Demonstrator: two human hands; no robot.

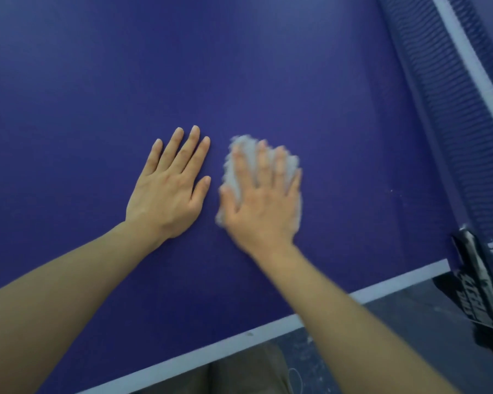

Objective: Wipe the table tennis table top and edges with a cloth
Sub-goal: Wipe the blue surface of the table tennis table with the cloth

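Note:
The blue table tennis table (268, 81) fills most of the view, with a white line along its near edge (239, 341). My right hand (261, 203) lies flat with spread fingers on a fluffy white cloth (241, 145), pressing it onto the table top; hand and cloth are blurred. My left hand (170, 184) rests flat on the bare surface just left of the cloth, fingers apart, holding nothing.
The net (450, 95) with its white top band runs diagonally at the right. Its black clamp post (480, 282) grips the table's side at the lower right. Grey floor (410, 322) and my trouser legs (248, 371) show below the near edge.

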